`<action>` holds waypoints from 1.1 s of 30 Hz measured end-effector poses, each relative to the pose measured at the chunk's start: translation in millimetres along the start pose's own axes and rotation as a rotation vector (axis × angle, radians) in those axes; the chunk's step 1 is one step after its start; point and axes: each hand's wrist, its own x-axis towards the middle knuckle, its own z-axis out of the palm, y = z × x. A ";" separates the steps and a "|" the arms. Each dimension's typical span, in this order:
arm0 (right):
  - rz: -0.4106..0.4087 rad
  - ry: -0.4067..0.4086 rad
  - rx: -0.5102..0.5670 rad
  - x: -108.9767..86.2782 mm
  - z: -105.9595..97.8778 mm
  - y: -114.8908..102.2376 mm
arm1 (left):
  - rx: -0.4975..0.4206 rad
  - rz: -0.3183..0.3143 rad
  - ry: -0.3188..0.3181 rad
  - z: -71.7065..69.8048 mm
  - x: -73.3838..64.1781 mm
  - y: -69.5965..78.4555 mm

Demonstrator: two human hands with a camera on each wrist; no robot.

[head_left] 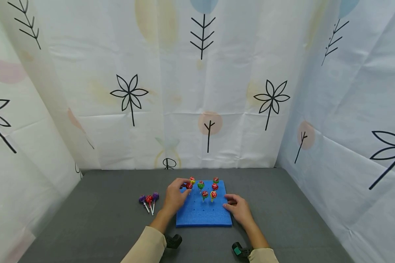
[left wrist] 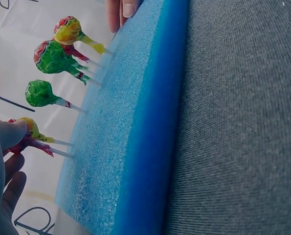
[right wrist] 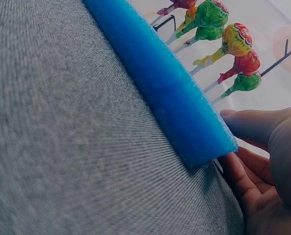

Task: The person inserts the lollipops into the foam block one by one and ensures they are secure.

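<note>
A blue foam board [head_left: 194,219] lies on the grey table, with several wrapped lollipops standing in it by their sticks. At its back left, my left hand [head_left: 175,196] pinches a red lollipop [head_left: 189,186] between thumb and fingers. In the left wrist view that lollipop's stick meets the foam, beside a yellow lollipop [left wrist: 32,126]. My right hand [head_left: 240,209] grips the board's right edge; the right wrist view shows the thumb on top and the fingers at the side and underneath. Green lollipop [head_left: 200,185] and yellow lollipop [head_left: 213,194] stand between the hands.
Left of the board, a red lollipop [head_left: 149,199] lies on the table between a purple lollipop [head_left: 142,199] and another purple lollipop [head_left: 155,196]. Small holes dot the board's front part. A white patterned curtain [head_left: 184,91] hangs behind the table and along both sides.
</note>
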 end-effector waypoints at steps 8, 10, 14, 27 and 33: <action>-0.008 0.003 0.000 -0.4 -0.2 -0.9 | -0.025 -0.014 0.003 -2.7 0.2 3.0; -0.008 0.000 -0.001 -0.4 -0.2 -1.2 | -0.035 -0.015 0.009 -3.9 -0.4 4.2; -0.006 -0.001 -0.004 -0.4 0.3 -1.0 | -0.037 -0.012 0.021 -6.2 -1.6 4.9; -0.014 0.004 -0.007 -0.2 -0.6 -1.1 | -0.047 0.024 0.094 -19.6 -9.5 4.5; -0.012 0.000 0.006 -1.8 -0.8 -2.1 | -0.015 0.018 0.098 -30.4 -21.9 1.2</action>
